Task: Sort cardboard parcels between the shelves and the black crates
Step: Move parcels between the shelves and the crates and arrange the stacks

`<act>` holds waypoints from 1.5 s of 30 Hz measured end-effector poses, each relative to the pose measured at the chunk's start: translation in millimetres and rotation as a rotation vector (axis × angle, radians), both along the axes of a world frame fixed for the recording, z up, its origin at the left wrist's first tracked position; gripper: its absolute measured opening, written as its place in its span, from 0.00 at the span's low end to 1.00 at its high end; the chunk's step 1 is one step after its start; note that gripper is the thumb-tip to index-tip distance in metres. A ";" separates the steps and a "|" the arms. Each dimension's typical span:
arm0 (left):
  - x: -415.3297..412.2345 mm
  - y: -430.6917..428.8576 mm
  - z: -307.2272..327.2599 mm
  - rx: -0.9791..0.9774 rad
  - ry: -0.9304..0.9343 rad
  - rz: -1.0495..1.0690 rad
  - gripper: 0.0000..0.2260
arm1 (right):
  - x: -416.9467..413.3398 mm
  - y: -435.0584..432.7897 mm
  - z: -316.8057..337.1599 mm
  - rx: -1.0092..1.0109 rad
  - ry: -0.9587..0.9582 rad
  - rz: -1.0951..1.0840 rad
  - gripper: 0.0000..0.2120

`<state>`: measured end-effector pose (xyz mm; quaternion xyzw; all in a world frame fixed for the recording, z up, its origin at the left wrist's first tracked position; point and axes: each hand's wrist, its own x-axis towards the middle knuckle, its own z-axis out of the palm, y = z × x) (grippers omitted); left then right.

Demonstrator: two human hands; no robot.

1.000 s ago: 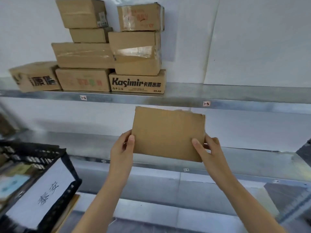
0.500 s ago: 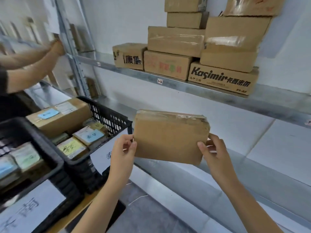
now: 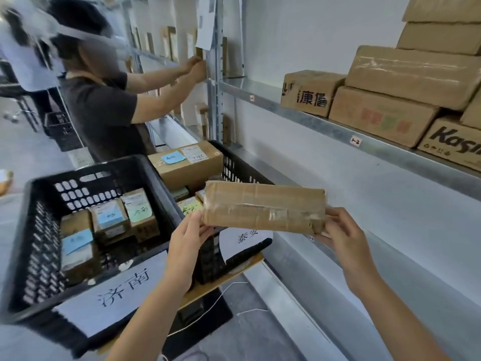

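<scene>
A flat, taped cardboard parcel is held in the air between my two hands, tilted so its taped top face shows. My left hand pinches its left end and my right hand grips its right end. It hovers over the right edge of a black crate that holds labelled parcels. A second black crate with several small labelled parcels stands nearer, to the left. Stacked cardboard boxes fill the upper metal shelf at the right.
Another person in a dark shirt stands behind the crates, both hands reaching into the far shelving bay. The crates rest on a wooden board. A lower metal shelf runs under my right hand. White cord lies on the grey floor.
My view has swung left, from the shelves toward the crates. The parcel has tipped from upright to nearly flat and now hovers by the far crate. Both hands keep their hold.
</scene>
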<state>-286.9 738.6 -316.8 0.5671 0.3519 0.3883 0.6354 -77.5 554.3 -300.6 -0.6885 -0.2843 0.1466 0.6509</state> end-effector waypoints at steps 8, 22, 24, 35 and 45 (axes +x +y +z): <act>-32.8 59.0 -13.2 -0.163 0.041 0.077 0.18 | -15.5 85.1 -14.3 -0.107 0.115 0.069 0.23; -114.2 159.5 -4.5 -0.224 0.067 0.213 0.37 | -70.6 242.1 1.1 -0.244 0.093 0.295 0.34; -128.9 169.5 -6.5 -0.227 0.055 0.252 0.36 | -80.2 264.7 3.7 -0.284 0.144 0.356 0.40; -210.4 226.9 -39.0 -0.190 0.222 0.356 0.17 | -148.8 373.1 -2.3 -0.416 0.112 0.510 0.48; -244.2 275.6 -64.4 -0.235 0.241 0.516 0.11 | -190.1 417.3 -68.7 -0.556 -0.149 0.410 0.46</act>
